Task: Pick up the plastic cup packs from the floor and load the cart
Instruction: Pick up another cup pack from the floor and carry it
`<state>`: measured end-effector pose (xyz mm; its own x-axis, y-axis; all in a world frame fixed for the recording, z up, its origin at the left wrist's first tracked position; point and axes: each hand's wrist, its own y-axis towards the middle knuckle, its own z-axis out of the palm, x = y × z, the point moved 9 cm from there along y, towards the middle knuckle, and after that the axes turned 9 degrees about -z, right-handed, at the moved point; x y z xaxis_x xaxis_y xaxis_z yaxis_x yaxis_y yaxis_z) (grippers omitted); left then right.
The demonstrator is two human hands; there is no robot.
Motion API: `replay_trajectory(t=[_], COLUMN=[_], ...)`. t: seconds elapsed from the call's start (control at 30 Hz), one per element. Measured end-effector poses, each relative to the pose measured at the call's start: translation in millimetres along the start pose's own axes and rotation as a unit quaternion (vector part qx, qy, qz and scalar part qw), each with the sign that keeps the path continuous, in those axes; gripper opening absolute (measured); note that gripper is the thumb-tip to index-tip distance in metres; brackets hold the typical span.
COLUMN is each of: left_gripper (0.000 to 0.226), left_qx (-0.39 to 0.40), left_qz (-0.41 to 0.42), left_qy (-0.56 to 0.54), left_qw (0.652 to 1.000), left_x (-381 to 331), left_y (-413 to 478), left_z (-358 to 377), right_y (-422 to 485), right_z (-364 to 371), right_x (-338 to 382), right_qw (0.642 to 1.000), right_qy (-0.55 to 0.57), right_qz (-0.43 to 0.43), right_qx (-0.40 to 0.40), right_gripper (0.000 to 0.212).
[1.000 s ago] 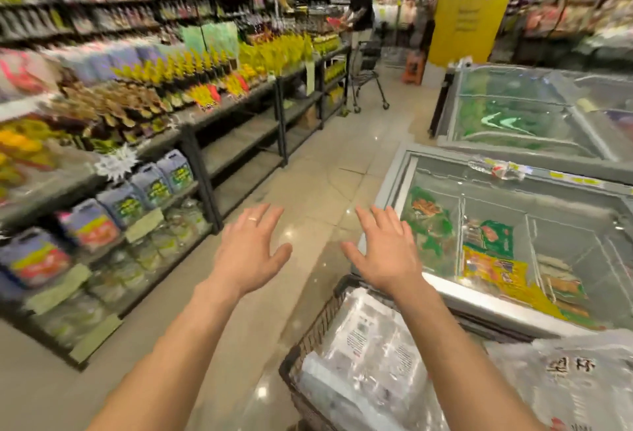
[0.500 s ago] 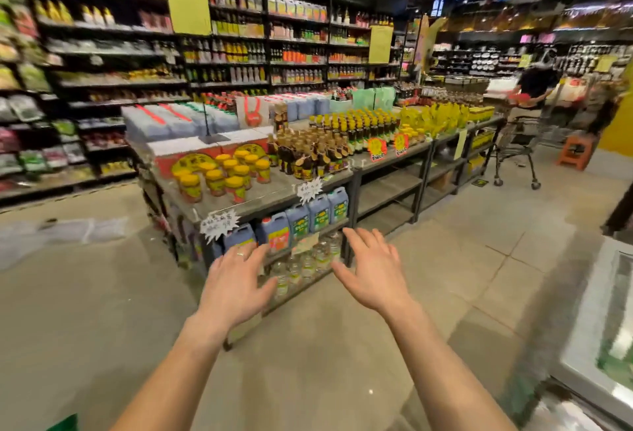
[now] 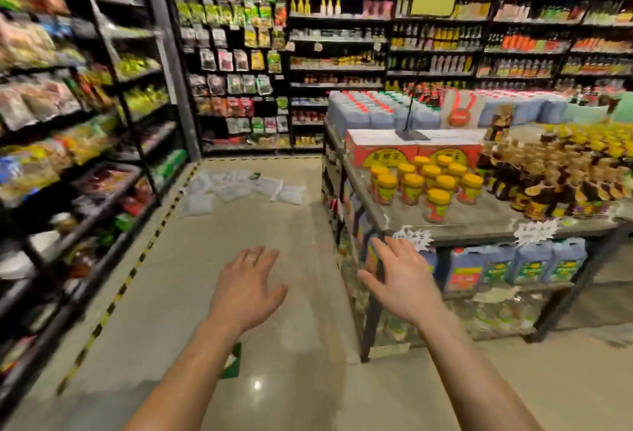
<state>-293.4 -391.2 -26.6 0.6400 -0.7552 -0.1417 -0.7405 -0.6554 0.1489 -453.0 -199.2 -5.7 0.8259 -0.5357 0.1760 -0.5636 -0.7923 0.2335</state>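
Note:
Several clear plastic cup packs [image 3: 239, 187] lie scattered on the floor at the far end of the aisle, beside the left shelving. My left hand [image 3: 245, 285] and my right hand [image 3: 399, 280] are stretched out in front of me at waist height, palms down, fingers spread and holding nothing. Both hands are well short of the packs. The cart is out of view.
Tall snack shelves [image 3: 68, 143] line the left side behind a yellow-black floor stripe [image 3: 137, 259]. A display table [image 3: 479, 221] with yellow-lidded jars and dark bottles stands on the right, its corner near my right hand. A green object [image 3: 233, 362] lies on the floor under my left arm.
The view has swung left, away from the freezer and the cart, and now faces down the aisle to the packs on the floor. Both hands stay open and outstretched.

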Motion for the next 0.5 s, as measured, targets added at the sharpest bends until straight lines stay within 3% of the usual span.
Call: replay_trajectory(t=[0.2,0.5], left_gripper=[0.077,0.078], left_qx=[-0.011,-0.010], left_qz=[-0.083,-0.108], left_qy=[-0.006,0.018], left_qw=[0.996,0.994], left_x=[67.7,102.0], left_y=[130.9,310.4], left_z=[7.3,26.6], right_y=[172.8,378.9], right_z=[59.0,103.7], right_x=[9.9,5.5], right_qw=[0.997,0.993], right_qy=[0.037,0.051], right_qz=[-0.062,-0.106], right_qx=[0.023,0.025], right_gripper=[0.075,0.074])
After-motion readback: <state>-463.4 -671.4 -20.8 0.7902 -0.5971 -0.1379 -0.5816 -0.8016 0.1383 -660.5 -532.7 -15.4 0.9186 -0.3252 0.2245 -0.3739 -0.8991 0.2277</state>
